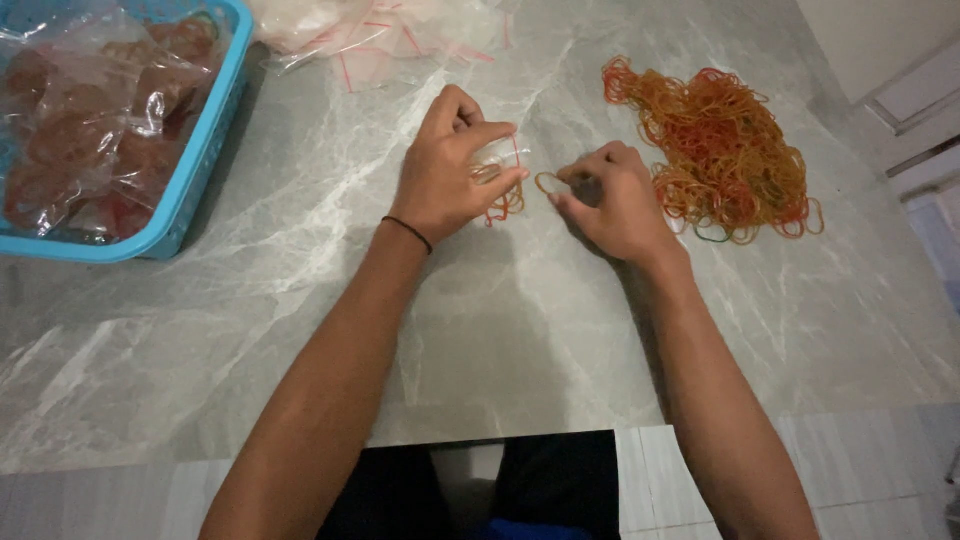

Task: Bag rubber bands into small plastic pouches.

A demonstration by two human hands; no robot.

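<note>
A: Item one, as we logged it: the left hand [450, 170], just above the middle of the frame, was pinched closed on a small clear bag [503, 165]. The bag's mouth faced right, and a few bands already showed through the plastic.

B: Item two: the right hand [610, 200], just right of centre, was curled, with thumb and fingertips gripping a single orange rubber band [547, 182]. That band sat just beside the bag's mouth. We could not tell whether it touched the plastic.

A: Item three: the loose pile of rubber bands [725, 150], orange, red and a few green, lay at the upper right of the frame against the far side of the right hand.

B: Item four: a blue basket [205, 150] at the upper left held filled bags [90, 130] of reddish bands. Item five: a heap of empty clear bags [370, 30] lay at the top edge. All of it rested on the grey marbled table [500, 330].

A: The step in hand, as we judged it, was feeding one band into the held bag, well along in a repeated round given the basket's contents.

B: Agreed. In our view the next move called for the left fingers to keep the mouth spread while the band was slid in flat, since the thin plastic could fold shut and the band could spring out of the pinch.
</note>
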